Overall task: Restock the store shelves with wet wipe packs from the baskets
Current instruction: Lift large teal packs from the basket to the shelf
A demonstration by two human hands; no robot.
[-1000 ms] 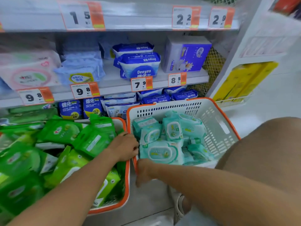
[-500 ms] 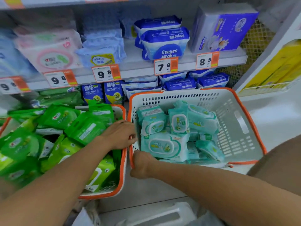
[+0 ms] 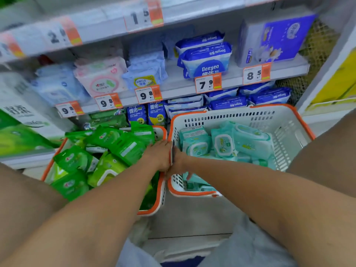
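Note:
Two white baskets with orange rims stand side by side on the floor below the shelves. The left basket (image 3: 148, 211) is heaped with green wet wipe packs (image 3: 107, 151). The right basket (image 3: 279, 128) holds teal wet wipe packs (image 3: 250, 139) against its left side. My left hand (image 3: 159, 156) is closed where the two rims meet; which rim it grips I cannot tell. My right hand (image 3: 178, 161) touches the left one, and its fingers curl over the right basket's left rim and show through the wall.
The middle shelf (image 3: 179, 87) carries blue Deeyeo packs (image 3: 208, 60), pale packs and a purple box (image 3: 277, 39). Blue packs (image 3: 227, 103) fill the bottom shelf behind the baskets. My bare knees (image 3: 327, 151) flank the baskets. A yellow display (image 3: 337, 83) stands at the right.
My right hand has slid up the right basket's rim until it meets my left hand. The view has dropped closer to the baskets and swung slightly.

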